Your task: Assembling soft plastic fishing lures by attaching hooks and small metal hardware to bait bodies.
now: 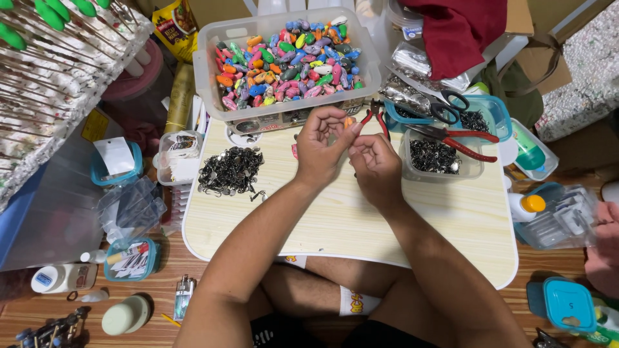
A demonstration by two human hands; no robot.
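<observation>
My left hand (322, 145) and my right hand (374, 164) meet over the middle of a small pale wooden table (348, 225). Both pinch one small orange lure body (349, 121) between the fingertips. What else sits between the fingers is hidden. A heap of small black metal hooks (230, 171) lies on the table to the left of my left hand. A clear tub (438, 158) with more dark metal parts stands to the right. A clear bin (284, 61) full of colourful lure bodies sits at the table's far edge.
Red-handled pliers (461, 136) and black scissors (445, 106) rest on tubs at the right. Small red cutters (375, 116) lie behind my hands. Teal-lidded boxes, bottles and a lighter (184, 296) lie on the floor. Another person's hand (603, 251) is at the right edge.
</observation>
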